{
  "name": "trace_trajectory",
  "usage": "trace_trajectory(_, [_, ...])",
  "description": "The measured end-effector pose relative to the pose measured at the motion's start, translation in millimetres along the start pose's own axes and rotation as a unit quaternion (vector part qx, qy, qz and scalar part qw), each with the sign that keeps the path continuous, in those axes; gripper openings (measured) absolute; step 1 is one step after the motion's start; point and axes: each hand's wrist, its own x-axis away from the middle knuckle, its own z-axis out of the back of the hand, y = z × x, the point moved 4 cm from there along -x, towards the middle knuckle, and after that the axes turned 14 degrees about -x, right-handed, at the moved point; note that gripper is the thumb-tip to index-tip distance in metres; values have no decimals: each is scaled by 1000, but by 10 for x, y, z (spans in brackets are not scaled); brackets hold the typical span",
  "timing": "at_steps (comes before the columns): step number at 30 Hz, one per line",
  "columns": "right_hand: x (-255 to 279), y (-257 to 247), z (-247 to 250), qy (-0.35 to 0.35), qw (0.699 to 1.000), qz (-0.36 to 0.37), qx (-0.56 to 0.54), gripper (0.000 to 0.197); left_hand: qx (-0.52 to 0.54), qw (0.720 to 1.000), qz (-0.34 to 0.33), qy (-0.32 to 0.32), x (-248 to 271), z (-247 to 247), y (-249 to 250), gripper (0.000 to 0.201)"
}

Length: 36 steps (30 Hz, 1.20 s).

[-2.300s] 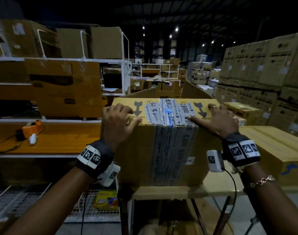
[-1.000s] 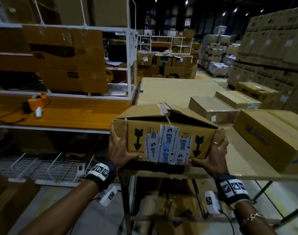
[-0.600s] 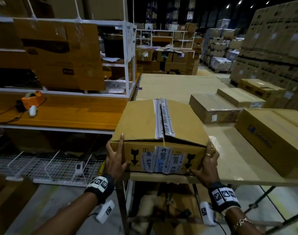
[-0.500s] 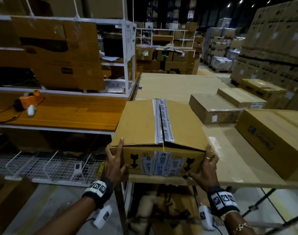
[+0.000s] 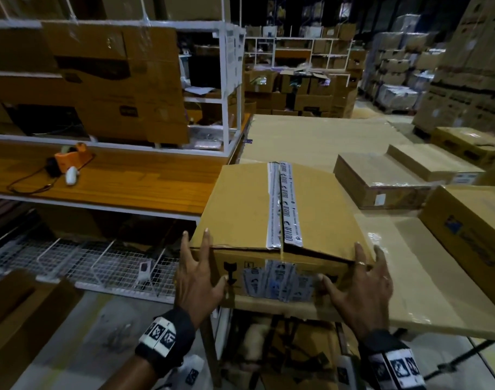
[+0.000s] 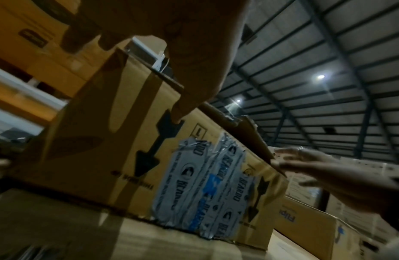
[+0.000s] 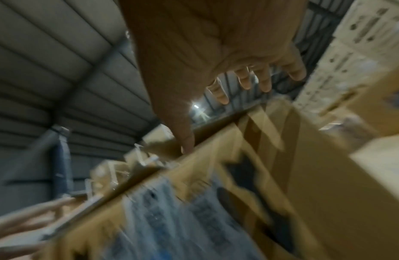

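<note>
cardboard box [image 5: 240,209]: flaps down, contents hidden | left grip [image 5: 197,280], right grip [image 5: 361,288]: straight fingers against near corners

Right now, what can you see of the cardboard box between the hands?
Brown cardboard box, sitting at the near edge of a cardboard-covered table. Grey tape runs along the top seam, slit down the middle; the right flap bows up at the front. More tape and black down-pointing arrows mark the front. Left hand and right hand touch its near corners, fingers straight.
</note>
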Motion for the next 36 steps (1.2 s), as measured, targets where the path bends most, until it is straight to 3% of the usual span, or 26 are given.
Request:
trace_trajectory(5, [-251,-774,179,-33,990,108,-82,87,-70,993,-84,51,-76,162,390,102])
trace_trajectory(10, [-816,-1442,316,-69,964,238,-98,66,-71,994,-67,55,-273,131,524,90])
trace_trajectory(13, [-1217,-1682,185,-120,949,267,-114,61,-80,994,-63,43,-413,98,566,91])
trace_trajectory(15, [-1477,-1732,-87,-184,945,251,-101,63,-90,994,-46,36,-483,57,569,92])
trace_trajectory(19, [-1703,-1529,-682,-312,938,150,1,73,-105,993,-50,35,-527,37,558,93])
trace_trajectory(21, [-1737,-1372,-886,-353,929,112,24,58,-117,990,-59,45,-555,23,556,97])
trace_trajectory(23, [-1765,-1276,-1008,-358,929,96,18,32,-138,986,-71,53,-612,9,492,101])
trace_trajectory(28, [-1801,-1325,-991,-350,932,70,-65,45,-185,980,-77,22,-737,24,279,111])
trace_trajectory(31, [-1808,-1567,-893,-327,928,49,-169,31,-171,981,-87,29,-795,87,196,105])
trace_trajectory(36, [-1825,-2166,-892,-313,894,34,-319,60,-80,987,-108,89,-789,260,-18,82])
